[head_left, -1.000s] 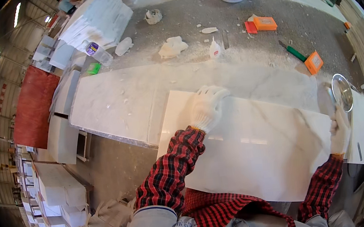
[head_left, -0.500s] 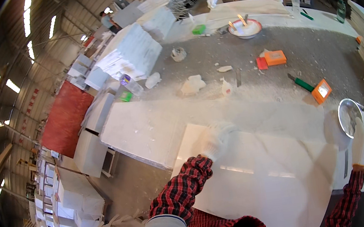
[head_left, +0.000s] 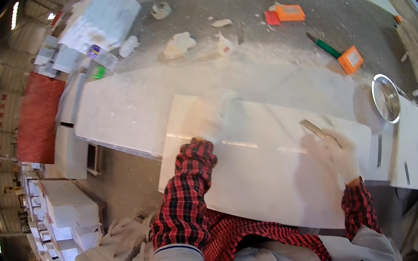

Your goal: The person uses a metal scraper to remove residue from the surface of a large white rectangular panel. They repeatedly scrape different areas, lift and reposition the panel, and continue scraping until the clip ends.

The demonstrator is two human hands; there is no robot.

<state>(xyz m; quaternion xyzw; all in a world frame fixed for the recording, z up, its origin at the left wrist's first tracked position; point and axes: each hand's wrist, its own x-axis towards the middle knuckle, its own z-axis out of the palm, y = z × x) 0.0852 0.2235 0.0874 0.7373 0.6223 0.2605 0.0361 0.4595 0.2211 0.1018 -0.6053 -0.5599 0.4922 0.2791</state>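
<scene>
A glossy white slab (head_left: pixel 258 182) lies on the worktable in front of me, with light streaks reflected in its surface. My left hand (head_left: pixel 205 120), in a pale glove, is on the slab's far left part; motion smears its fingers. Over the slab's right part, my right hand (head_left: pixel 343 155), also gloved, grips a flat narrow metal scraper blade (head_left: pixel 313 129) that points up and left. To the right of that hand stands a shiny metal bowl (head_left: pixel 386 99), tilted toward the slab.
A green-handled knife (head_left: pixel 326 47) lies by an orange box (head_left: pixel 351 60); another orange box (head_left: pixel 290 12) is farther off. Crumpled white lumps (head_left: pixel 179 45) lie on the dusty table. Metal strips (head_left: pixel 379 150) rest at right. Stacked slabs (head_left: pixel 99 18) stand far left.
My right hand has moved left from the metal bowl to above the slab and now shows the scraper blade. The view has tipped down; my left hand stays over the slab's far left part.
</scene>
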